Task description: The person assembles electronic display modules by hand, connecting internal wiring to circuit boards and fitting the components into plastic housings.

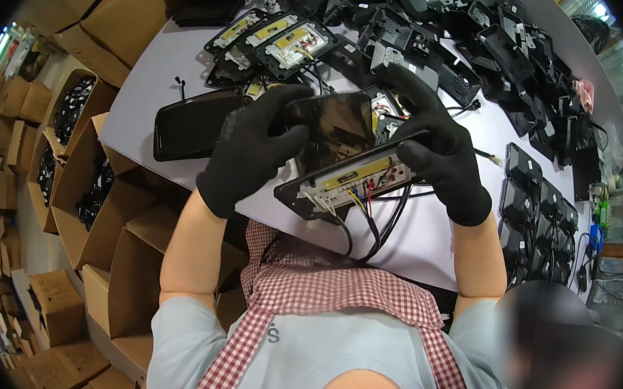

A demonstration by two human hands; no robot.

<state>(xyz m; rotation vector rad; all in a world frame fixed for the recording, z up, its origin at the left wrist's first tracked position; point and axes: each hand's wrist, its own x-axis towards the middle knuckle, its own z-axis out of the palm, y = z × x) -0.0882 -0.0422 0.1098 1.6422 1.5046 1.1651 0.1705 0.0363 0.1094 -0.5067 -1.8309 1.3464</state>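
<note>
I hold the open black housing [347, 175] between both gloved hands, just above the near edge of the white surface [166, 68]. Its long axis runs from my lower left up to my right. My left hand [252, 147] wraps its left end, fingers [291, 99] curled over the top. My right hand [436, 146] clamps the far right end, equally close. Loose wires [369, 222] hang toward me.

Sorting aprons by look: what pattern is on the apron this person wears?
Red-and-white check on the apron, clearest in the head view, below the gloved hands.
</note>
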